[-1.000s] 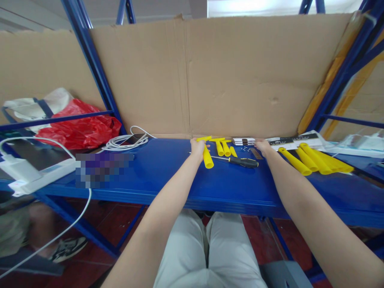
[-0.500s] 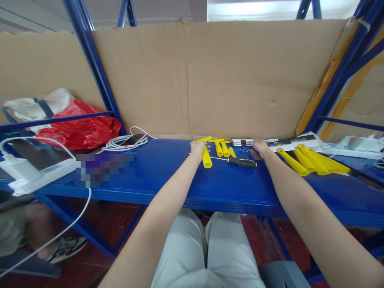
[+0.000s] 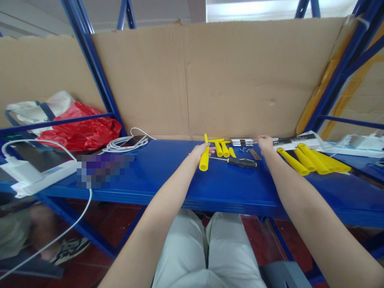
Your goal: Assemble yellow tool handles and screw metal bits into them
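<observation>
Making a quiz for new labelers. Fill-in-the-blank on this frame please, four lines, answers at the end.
1. The left hand holds a handle that is ____ in color.
2. The screwdriver points its shaft toward the ____ hand.
3. The panel standing behind the shelf is made of ____.
4. The shiny plastic bag beside the coiled cable is ____ in color.

Missing words: yellow; left; cardboard; red.
</observation>
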Demonstrator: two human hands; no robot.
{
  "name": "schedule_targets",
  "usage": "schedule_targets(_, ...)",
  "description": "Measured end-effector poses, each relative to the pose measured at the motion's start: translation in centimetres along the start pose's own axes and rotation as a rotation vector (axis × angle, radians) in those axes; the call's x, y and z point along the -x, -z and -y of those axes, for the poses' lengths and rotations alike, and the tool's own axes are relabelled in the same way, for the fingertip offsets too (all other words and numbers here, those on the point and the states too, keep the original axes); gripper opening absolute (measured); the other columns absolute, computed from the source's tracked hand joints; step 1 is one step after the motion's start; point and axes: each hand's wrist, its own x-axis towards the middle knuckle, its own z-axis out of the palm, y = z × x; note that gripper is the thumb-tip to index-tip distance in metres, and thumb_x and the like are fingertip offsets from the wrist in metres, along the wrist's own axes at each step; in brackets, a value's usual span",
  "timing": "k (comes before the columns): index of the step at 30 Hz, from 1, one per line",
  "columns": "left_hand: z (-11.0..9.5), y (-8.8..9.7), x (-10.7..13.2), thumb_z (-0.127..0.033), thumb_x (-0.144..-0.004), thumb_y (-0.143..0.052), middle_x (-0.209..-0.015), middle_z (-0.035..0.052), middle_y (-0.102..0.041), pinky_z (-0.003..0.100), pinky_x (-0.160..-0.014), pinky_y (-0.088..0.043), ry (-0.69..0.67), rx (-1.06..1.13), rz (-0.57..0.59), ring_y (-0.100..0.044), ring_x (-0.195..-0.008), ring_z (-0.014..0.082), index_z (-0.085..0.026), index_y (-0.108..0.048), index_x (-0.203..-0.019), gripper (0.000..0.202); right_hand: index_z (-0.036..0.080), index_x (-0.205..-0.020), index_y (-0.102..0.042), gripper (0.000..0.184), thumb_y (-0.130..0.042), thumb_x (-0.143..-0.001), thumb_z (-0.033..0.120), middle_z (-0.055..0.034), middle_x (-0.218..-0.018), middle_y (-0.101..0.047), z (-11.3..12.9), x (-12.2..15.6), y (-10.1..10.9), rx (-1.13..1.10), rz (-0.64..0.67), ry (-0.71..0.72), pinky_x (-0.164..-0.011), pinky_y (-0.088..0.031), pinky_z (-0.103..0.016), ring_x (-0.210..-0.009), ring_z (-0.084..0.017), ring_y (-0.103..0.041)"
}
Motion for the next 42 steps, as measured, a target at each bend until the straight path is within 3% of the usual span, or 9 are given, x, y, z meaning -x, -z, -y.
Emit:
schedule_targets(3, 0.2, 0.2, -0.1, -0.013, -0.098, -0.051, -0.1, 0.0202, -0.078, 0.015, -0.034, -0.039, -0.007, -0.035, 0.028, -0.051, -0.037, 0.0058, -0.004, -0.056, -0.132, 0.035, 0.019, -0.069, -0.061, 0.02, -0.055, -0.075, 0.001, -0.0017, -0.071, -0.062, 1.5, 0.5, 0.4, 0.121, -0.077, 0.156, -0.078, -0.05, -0.025, -0.076, -0.015, -0.058)
schedule_targets(6, 0.3, 0.3, -0.2, -0.014, -0.098, -0.053, -0.09, 0.0164, -0.079, 0.016, -0.033, -0.039, -0.006, -0.079, 0.047, -0.05, -0.037, 0.0068, -0.006, -0.06, -0.127, 0.031, 0.018, -0.068, -0.063, 0.021, -0.058, -0.074, -0.001, -0.0009, -0.065, -0.062, 3.3, 1.6, 0.8, 0.168, 0.007, 0.219, -0.074, -0.05, -0.024, -0.071, -0.015, -0.058)
schedule_targets(10, 0.3, 0.5, -0.1, -0.014, -0.097, -0.056, -0.072, 0.0081, -0.075, 0.017, -0.031, -0.037, -0.013, -0.139, 0.081, -0.047, -0.035, 0.0075, -0.007, -0.063, -0.119, 0.024, 0.016, -0.065, -0.063, 0.019, -0.064, -0.075, 0.001, -0.0015, -0.057, -0.062, 5.1, 3.6, 1.4, 0.338, 0.375, 0.111, -0.055, -0.042, -0.022, -0.056, -0.013, -0.054)
schedule_targets(14, 0.2, 0.8, -0.1, -0.015, -0.098, -0.056, -0.063, 0.0029, -0.071, 0.017, -0.033, -0.038, -0.004, -0.191, 0.092, -0.045, -0.034, 0.0072, -0.007, -0.064, -0.115, 0.02, 0.016, -0.066, -0.066, 0.014, -0.072, -0.079, 0.017, -0.0061, -0.068, -0.068, 6.0, 6.4, 2.2, 0.627, 0.793, 0.105, -0.055, -0.043, -0.023, -0.062, -0.015, -0.059)
schedule_targets(20, 0.2, 1.2, -0.4, -0.017, -0.099, -0.055, -0.052, -0.0022, -0.061, 0.017, -0.033, -0.035, -0.035, -0.254, 0.006, -0.041, -0.033, 0.0069, -0.009, -0.066, -0.108, 0.017, 0.018, -0.073, -0.07, 0.039, -0.069, -0.078, 0.057, -0.0065, -0.081, -0.071, 6.4, 9.2, 2.1, 0.999, 1.03, 0.345, -0.067, -0.047, -0.029, -0.081, -0.023, -0.065)
schedule_targets(23, 0.2, 1.5, -0.8, -0.018, -0.098, -0.056, -0.051, -0.0017, -0.06, 0.018, -0.035, -0.035, -0.049, -0.265, -0.006, -0.042, -0.034, 0.0077, -0.009, -0.067, -0.103, 0.015, 0.02, -0.08, -0.073, 0.04, -0.073, -0.07, 0.058, -0.0053, -0.089, -0.073, 6.4, 9.6, 1.6, 1.095, 1.064, 0.484, -0.071, -0.046, -0.029, -0.089, -0.025, -0.065)
schedule_targets(29, 0.2, 2.0, -1.4, -0.02, -0.096, -0.058, -0.048, -0.0017, -0.056, 0.02, -0.038, -0.035, -0.03, -0.313, -0.034, -0.042, -0.035, 0.0088, -0.01, -0.069, -0.095, 0.014, 0.018, -0.099, -0.076, 0.029, -0.068, -0.074, 0.031, -0.0079, -0.097, -0.074, 7.2, 10.8, 1.5, 1.204, 0.921, 0.528, -0.073, -0.045, -0.03, -0.091, -0.025, -0.066)
schedule_targets(36, 0.0, 2.2, -1.6, -0.02, -0.097, -0.058, -0.048, -0.0028, -0.052, 0.018, -0.037, -0.032, -0.042, -0.281, -0.03, -0.041, -0.034, 0.0067, -0.013, -0.062, -0.078, 0.021, 0.021, -0.11, -0.073, 0.034, -0.055, -0.081, 0.024, -0.0149, -0.113, -0.065, 7.3, 10.5, 2.4, 1.202, 0.285, 0.825, -0.089, -0.04, -0.044, -0.109, -0.031, -0.053)
schedule_targets(42, -0.3, 2.6, -1.7, -0.02, -0.097, -0.057, -0.048, -0.0026, -0.052, 0.018, -0.035, -0.032, 0.0, -0.298, -0.035, -0.04, -0.033, 0.0065, -0.014, -0.061, -0.075, 0.023, 0.018, -0.106, -0.07, 0.032, -0.05, -0.08, 0.015, -0.0155, -0.103, -0.064, 6.9, 9.3, 3.1, 1.105, -0.009, 0.933, -0.092, -0.032, -0.051, -0.103, -0.032, -0.046)
